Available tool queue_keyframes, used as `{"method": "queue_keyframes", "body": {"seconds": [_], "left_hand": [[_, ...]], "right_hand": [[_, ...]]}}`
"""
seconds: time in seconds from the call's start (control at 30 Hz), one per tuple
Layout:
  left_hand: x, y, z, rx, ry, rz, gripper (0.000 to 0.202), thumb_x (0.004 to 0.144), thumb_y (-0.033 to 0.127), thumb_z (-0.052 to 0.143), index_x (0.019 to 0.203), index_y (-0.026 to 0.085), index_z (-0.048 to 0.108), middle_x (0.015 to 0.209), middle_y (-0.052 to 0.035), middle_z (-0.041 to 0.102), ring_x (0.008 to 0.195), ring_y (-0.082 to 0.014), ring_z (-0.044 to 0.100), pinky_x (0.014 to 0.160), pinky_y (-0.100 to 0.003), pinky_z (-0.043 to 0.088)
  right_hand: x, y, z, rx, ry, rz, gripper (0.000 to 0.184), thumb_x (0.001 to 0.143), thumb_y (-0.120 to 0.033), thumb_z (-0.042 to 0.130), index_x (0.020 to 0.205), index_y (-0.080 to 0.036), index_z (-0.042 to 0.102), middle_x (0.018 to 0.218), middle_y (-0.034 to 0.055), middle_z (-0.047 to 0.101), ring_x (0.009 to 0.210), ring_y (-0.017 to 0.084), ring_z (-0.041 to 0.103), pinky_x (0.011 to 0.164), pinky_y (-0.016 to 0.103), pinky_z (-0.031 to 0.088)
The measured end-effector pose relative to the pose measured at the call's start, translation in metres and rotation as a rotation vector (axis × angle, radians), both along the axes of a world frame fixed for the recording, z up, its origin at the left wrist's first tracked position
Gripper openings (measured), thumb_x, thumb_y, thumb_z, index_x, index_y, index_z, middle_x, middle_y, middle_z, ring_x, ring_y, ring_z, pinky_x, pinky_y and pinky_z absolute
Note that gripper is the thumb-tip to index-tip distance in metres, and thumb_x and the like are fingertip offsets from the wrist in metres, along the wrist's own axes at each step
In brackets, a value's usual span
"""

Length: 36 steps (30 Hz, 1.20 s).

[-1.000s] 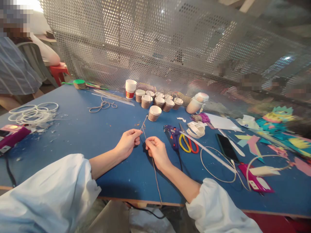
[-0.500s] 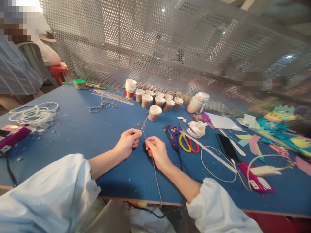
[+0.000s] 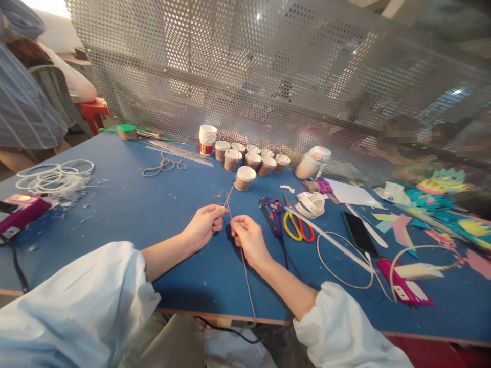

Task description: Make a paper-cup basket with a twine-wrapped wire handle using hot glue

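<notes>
My left hand (image 3: 203,226) is pinched shut on a thin stick (image 3: 227,196) that points up and away over the blue table (image 3: 134,214). My right hand (image 3: 249,239) is closed on a brown twine (image 3: 247,283) that crosses the stick near my fingers and runs back over the table's near edge. The two hands sit close together, almost touching. White sleeves cover both of my arms.
Several twine-wrapped paper cups (image 3: 245,178) and a white cup stack (image 3: 207,139) stand behind. A blue glue gun (image 3: 273,213), yellow-and-red scissors (image 3: 295,225), a wire hoop (image 3: 343,258), a phone (image 3: 358,232) and coloured paper (image 3: 437,202) lie right. White rings (image 3: 53,176) lie left. A person sits far left.
Both hands stay in place, with only tiny finger shifts on the stick and twine. The view has drifted slightly.
</notes>
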<state>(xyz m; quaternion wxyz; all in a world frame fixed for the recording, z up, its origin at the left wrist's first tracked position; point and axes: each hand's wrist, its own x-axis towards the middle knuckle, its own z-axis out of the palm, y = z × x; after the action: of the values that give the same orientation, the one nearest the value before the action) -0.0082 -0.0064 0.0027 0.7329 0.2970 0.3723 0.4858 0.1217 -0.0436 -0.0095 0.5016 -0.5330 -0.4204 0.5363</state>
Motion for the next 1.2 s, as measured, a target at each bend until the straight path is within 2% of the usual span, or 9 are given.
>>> {"method": "queue_keyframes", "body": {"seconds": [0.13,0.23,0.3,0.47,0.57,0.73,0.83,1.0,1.2], "left_hand": [[0.0004,-0.0011,-0.0033,0.006,0.029,0.006,0.017,0.061,0.019,0.074,0.064,0.012,0.059,0.046,0.0046,0.046,0.042,-0.0046,0.042,0.043,-0.017,0.033],[-0.0008,-0.0007,-0.0062,0.003,0.062,0.021,0.021,0.059,0.020,0.077,0.065,0.013,0.058,0.047,0.0029,0.051,0.042,-0.0070,0.047,0.043,-0.019,0.037],[-0.0013,-0.0003,-0.0081,0.001,0.078,0.030,0.023,0.059,0.022,0.078,0.066,0.014,0.058,0.047,0.0039,0.050,0.040,-0.0066,0.045,0.040,-0.019,0.034],[-0.0016,0.0002,-0.0088,-0.004,0.080,0.030,0.023,0.061,0.022,0.077,0.066,0.014,0.056,0.042,0.0112,0.033,0.034,-0.0006,0.024,0.036,-0.016,0.014],[-0.0018,-0.0001,-0.0050,-0.011,0.070,0.015,0.018,0.062,0.019,0.074,0.066,0.013,0.057,0.044,0.0111,0.031,0.036,-0.0006,0.022,0.037,-0.017,0.013],[-0.0010,-0.0022,-0.0002,-0.016,0.044,-0.007,0.011,0.062,0.015,0.069,0.064,0.009,0.060,0.050,0.0073,0.037,0.040,-0.0009,0.025,0.039,-0.018,0.015],[0.0007,-0.0034,-0.0021,-0.004,0.036,-0.005,0.012,0.063,0.017,0.070,0.064,0.010,0.061,0.048,0.0076,0.036,0.041,-0.0022,0.029,0.041,-0.018,0.020],[0.0023,-0.0039,-0.0072,0.004,0.047,0.004,0.014,0.064,0.018,0.072,0.065,0.011,0.060,0.048,0.0048,0.045,0.044,-0.0045,0.040,0.045,-0.018,0.031],[0.0016,-0.0039,-0.0090,0.002,0.078,0.015,0.015,0.062,0.017,0.072,0.065,0.012,0.059,0.048,0.0026,0.051,0.044,-0.0071,0.048,0.046,-0.019,0.035]], "right_hand": [[0.0002,-0.0004,0.0000,0.000,0.001,0.004,0.020,0.073,-0.036,0.064,0.075,-0.019,0.055,0.052,-0.0083,0.049,0.038,0.003,0.029,0.038,0.019,0.017],[0.0004,-0.0008,0.0000,0.003,0.001,0.006,0.020,0.073,-0.036,0.064,0.075,-0.019,0.055,0.052,-0.0082,0.049,0.039,0.003,0.030,0.038,0.019,0.017],[0.0007,-0.0007,-0.0005,0.005,0.001,0.008,0.019,0.074,-0.035,0.064,0.075,-0.019,0.055,0.052,-0.0082,0.049,0.039,0.003,0.030,0.038,0.019,0.017],[0.0015,0.0002,-0.0030,0.012,-0.005,0.007,0.020,0.074,-0.036,0.065,0.076,-0.019,0.055,0.052,-0.0081,0.049,0.038,0.004,0.031,0.038,0.019,0.018],[0.0013,0.0004,-0.0036,0.011,-0.007,0.002,0.021,0.073,-0.036,0.065,0.075,-0.018,0.055,0.052,-0.0081,0.049,0.038,0.004,0.030,0.038,0.019,0.018],[0.0011,0.0005,-0.0027,0.005,-0.004,0.002,0.021,0.073,-0.037,0.065,0.075,-0.018,0.055,0.051,-0.0084,0.048,0.038,0.004,0.030,0.037,0.019,0.017],[0.0012,0.0009,-0.0026,0.004,-0.002,0.005,0.021,0.073,-0.036,0.064,0.075,-0.019,0.054,0.051,-0.0085,0.048,0.038,0.003,0.029,0.037,0.019,0.017],[0.0009,0.0004,-0.0022,0.002,0.000,0.004,0.020,0.072,-0.036,0.064,0.074,-0.019,0.054,0.051,-0.0084,0.048,0.038,0.003,0.030,0.037,0.019,0.017],[0.0008,-0.0002,-0.0016,0.002,-0.007,0.000,0.020,0.072,-0.036,0.065,0.074,-0.019,0.055,0.051,-0.0084,0.048,0.039,0.004,0.031,0.037,0.019,0.017]]}}
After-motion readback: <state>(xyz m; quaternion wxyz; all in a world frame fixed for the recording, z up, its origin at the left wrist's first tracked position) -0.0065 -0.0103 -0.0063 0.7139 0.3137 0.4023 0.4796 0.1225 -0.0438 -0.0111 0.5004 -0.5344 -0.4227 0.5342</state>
